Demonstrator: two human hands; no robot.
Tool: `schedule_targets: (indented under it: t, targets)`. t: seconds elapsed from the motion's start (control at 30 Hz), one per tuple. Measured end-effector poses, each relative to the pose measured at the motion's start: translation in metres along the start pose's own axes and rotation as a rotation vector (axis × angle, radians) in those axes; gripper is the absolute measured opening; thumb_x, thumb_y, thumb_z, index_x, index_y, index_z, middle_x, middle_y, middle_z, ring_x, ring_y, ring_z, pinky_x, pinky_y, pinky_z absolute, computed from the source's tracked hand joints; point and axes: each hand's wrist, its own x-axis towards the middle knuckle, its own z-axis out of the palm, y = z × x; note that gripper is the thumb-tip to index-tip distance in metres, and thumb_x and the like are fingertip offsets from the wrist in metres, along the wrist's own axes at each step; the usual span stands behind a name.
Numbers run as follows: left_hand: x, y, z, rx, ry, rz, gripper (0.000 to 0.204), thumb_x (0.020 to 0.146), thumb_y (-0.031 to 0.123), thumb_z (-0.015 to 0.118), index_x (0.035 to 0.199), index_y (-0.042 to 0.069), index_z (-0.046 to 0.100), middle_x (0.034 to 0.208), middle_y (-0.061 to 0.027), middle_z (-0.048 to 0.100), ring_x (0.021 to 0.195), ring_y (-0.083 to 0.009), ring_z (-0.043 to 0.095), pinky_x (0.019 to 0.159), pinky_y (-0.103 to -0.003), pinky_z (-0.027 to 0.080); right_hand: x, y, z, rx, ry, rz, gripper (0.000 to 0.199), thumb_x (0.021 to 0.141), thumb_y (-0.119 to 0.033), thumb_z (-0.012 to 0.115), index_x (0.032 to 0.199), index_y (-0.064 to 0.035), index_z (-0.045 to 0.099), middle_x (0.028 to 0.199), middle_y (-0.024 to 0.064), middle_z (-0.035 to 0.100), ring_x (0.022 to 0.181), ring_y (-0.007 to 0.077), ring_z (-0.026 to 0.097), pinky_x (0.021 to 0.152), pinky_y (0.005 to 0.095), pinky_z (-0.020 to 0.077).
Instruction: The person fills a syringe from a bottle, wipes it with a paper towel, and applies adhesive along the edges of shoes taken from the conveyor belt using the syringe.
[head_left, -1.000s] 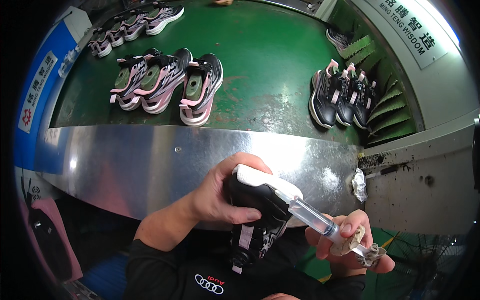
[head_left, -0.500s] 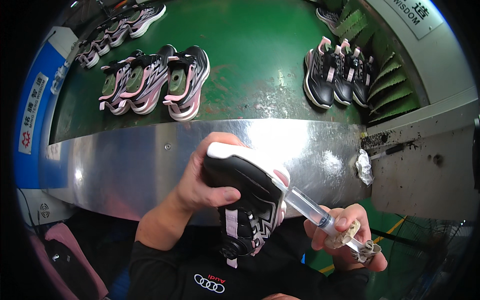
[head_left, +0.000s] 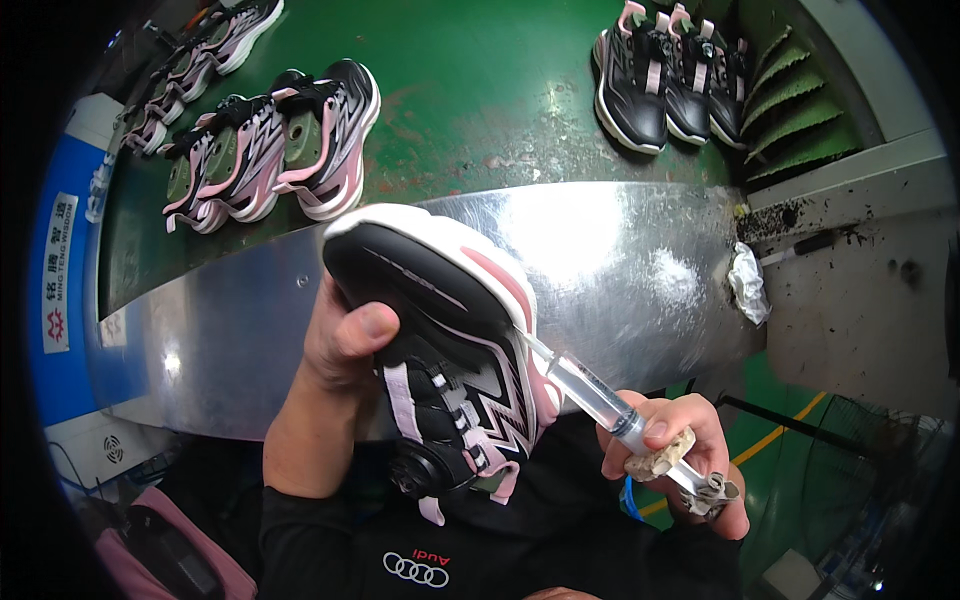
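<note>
My left hand (head_left: pixel 345 335) grips a black, pink and white sneaker (head_left: pixel 430 270) from its left side, thumb pressed on the black upper, the other fingers hidden behind it. The toe points away and the heel with its pink pull loop faces me. A clear syringe (head_left: pixel 585 388) is held in my right hand (head_left: pixel 680 445), fingers around the barrel's end and the plunger. Its flange and plunger end are wrapped in crumpled, dirty whitish material. The narrow tip touches the sneaker's side, where the upper meets the white and pink sole.
A metal ledge (head_left: pixel 440 215) edges the green belt (head_left: pixel 480 100). Several matching sneakers (head_left: pixel 325 140) stand at the left, more black sneakers (head_left: pixel 635 90) at the right beside green hanging flaps (head_left: pixel 805 130). A crumpled white wad (head_left: pixel 748 285) and dark-handled tool (head_left: pixel 800 248) lie at the right.
The sneaker has come closer and turned, showing more of its side, with my left hand. The syringe tip has moved left along with it, still at the sole line. The whole view has shifted.
</note>
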Motion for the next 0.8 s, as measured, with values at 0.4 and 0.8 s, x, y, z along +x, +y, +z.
schedule_targets:
  t: [0.4, 0.8]
  targets:
    - [0.007, -0.006, 0.009, -0.230, 0.068, -0.077, 0.066, 0.070, 0.027, 0.069, 0.124, -0.002, 0.045, 0.112, -0.0198, 0.058, 0.099, -0.0303, 0.061, 0.089, -0.041, 0.050, -0.024, 0.007, -0.006, 0.007, 0.006, 0.078, 0.098, 0.060, -0.056, 0.079, 0.123, 0.0089, 0.042, 0.102, 0.0144, 0.048, 0.090, 0.0195, 0.051, 0.078, 0.0286, 0.0412]
    - [0.002, -0.006, -0.011, -0.357, 0.099, -0.149, 0.053, 0.081, 0.027, 0.061, 0.121, -0.005, 0.048, 0.111, -0.0191, 0.060, 0.099, -0.0283, 0.061, 0.088, -0.040, 0.051, -0.052, 0.008, 0.001, -0.043, 0.062, 0.106, 0.093, 0.062, -0.059, 0.076, 0.119, 0.0088, 0.048, 0.099, 0.0149, 0.059, 0.084, 0.0171, 0.047, 0.070, 0.0261, 0.0364]
